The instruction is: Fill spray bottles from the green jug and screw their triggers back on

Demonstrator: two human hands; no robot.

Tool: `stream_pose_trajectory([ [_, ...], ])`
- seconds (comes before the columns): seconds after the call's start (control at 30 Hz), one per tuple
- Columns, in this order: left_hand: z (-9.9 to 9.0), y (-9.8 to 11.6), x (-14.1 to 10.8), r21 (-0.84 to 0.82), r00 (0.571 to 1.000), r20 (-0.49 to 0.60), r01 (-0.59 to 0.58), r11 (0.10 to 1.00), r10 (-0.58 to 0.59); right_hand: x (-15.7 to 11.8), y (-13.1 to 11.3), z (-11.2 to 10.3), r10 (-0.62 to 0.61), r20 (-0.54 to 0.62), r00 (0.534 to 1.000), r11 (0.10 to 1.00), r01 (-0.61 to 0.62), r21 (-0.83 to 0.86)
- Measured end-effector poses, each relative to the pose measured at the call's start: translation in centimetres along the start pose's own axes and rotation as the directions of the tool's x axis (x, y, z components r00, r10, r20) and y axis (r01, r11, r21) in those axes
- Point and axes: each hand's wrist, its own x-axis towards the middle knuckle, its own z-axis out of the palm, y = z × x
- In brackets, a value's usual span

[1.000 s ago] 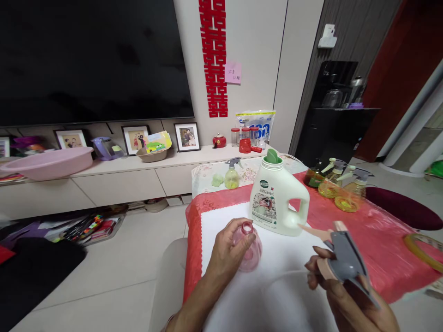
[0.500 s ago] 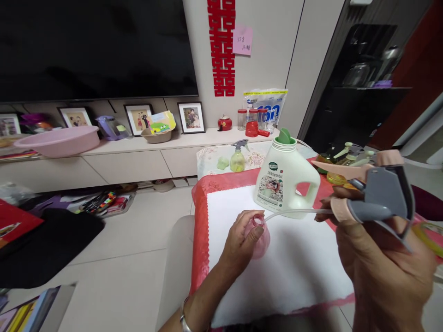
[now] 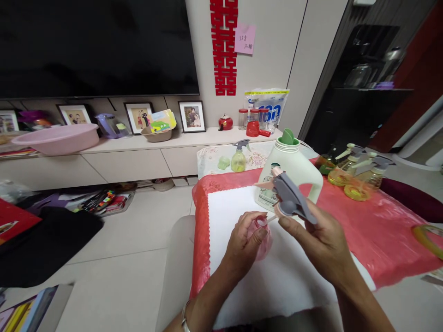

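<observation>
STEP (judged): tube-to-mouth alignment | LEFT HAND [image 3: 238, 249]: fingers curled around pink bottle [image 3: 266, 249], lower centre | RIGHT HAND [image 3: 327, 244]: fingers closed on spray head [image 3: 290, 196], right of centre; tube [image 3: 272, 218] near mouth | NEXT MOVE (judged): calls for steady bottle, controlled tube angle

A large black television [image 3: 100, 46] is mounted above a long pale cabinet [image 3: 121, 162]; on the cabinet's left, a pink basin [image 3: 58, 140] is placed; framed photos [image 3: 192, 117] are stood along it; a red lidded pot [image 3: 225, 123] is set left of red-lidded jars [image 3: 242, 120]; red paper cutouts [image 3: 224, 55] and a pink note [image 3: 245, 38] are stuck to the wall; black cloth [image 3: 48, 244] is spread at left.
</observation>
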Motion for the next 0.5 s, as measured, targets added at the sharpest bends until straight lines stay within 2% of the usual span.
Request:
stream_pose_trajectory([
  [0.23, 0.2, 0.2, -0.2, -0.069, 1.000, -0.011, 0.028, 0.997, -0.028, -0.7, 1.8, 2.1, 0.106, 0.169, 0.980, 0.984, -0.128, 0.124],
  [0.5, -0.2, 0.6, 0.0, -0.123, 0.999, 0.028, 0.044, 0.991, -0.041, -0.9, 2.1, 2.7, 0.089, 0.225, 0.970, 0.986, -0.117, 0.116],
])
